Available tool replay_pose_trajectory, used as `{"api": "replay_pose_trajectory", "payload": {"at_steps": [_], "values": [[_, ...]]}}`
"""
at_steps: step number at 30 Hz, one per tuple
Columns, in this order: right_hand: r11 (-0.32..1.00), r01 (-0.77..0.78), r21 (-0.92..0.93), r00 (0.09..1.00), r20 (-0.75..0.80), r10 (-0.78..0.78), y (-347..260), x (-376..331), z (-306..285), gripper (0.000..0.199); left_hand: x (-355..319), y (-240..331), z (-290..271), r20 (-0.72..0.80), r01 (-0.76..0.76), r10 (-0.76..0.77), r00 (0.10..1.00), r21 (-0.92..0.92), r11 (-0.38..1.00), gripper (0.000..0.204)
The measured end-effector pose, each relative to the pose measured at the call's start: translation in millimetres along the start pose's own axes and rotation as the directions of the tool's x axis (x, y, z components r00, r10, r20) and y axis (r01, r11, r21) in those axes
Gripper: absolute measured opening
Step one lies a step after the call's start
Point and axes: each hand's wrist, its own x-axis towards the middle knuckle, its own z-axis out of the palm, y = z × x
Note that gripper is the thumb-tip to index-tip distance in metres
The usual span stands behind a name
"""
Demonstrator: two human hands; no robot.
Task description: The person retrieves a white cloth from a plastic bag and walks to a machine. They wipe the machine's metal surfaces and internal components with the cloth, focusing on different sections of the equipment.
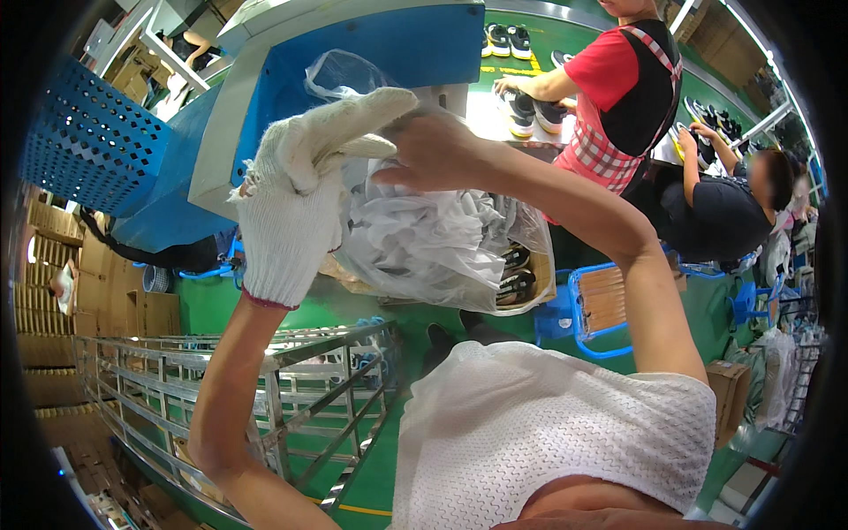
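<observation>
My left hand (305, 172) wears a white knit work glove with a dark red cuff. Its gloved fingers and thumb stretch toward the right and stand apart. Right beside those fingertips is my bare right hand (435, 148), smeared by motion. Whether its fingers touch or grip the glove is unclear. Below both hands, a clear plastic bag (389, 276) lines a box full of crumpled white tissue paper (428, 230). Dark shoes (516, 286) lie at the box's right side, partly covered by plastic.
A blue and white machine housing (380, 49) stands ahead, with a blue perforated basket (93, 137) to its left. Below left is a metal rack (300, 353); a blue-framed stool (605, 309) stands right. Two co-workers (609, 88) handle shoes (530, 115) along the line.
</observation>
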Motion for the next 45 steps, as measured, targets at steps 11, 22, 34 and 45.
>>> {"api": "replay_pose_trajectory", "payload": {"at_steps": [11, 22, 34, 45], "values": [[0.971, -0.028, 0.236, 0.995, -0.088, 0.05, 2.5, -9.2, -40.6, 0.04, -4.7, -8.2, 4.0, -0.085, -0.147, 0.155, 0.984, 0.092, 0.985, 0.028], [0.814, 0.113, 0.57, 0.874, -0.447, 0.192, 8.4, -44.3, -28.5, 0.052, -2.4, -8.0, 8.5, -0.027, 0.134, -0.136, 0.99, -0.061, 0.989, 0.045], [-0.38, 0.236, 0.894, 0.888, -0.039, 0.459, -10.7, 10.4, -70.8, 0.04, -8.3, 4.5, 4.4, -0.006, 0.18, -0.182, 0.983, -0.086, 0.98, 0.041], [-0.452, -0.042, 0.891, 0.82, 0.289, 0.494, -20.3, -12.9, -59.1, 0.034, -42.4, -1.5, 2.2, -0.009, 0.174, -0.174, 0.985, -0.063, 0.983, 0.033]]}}
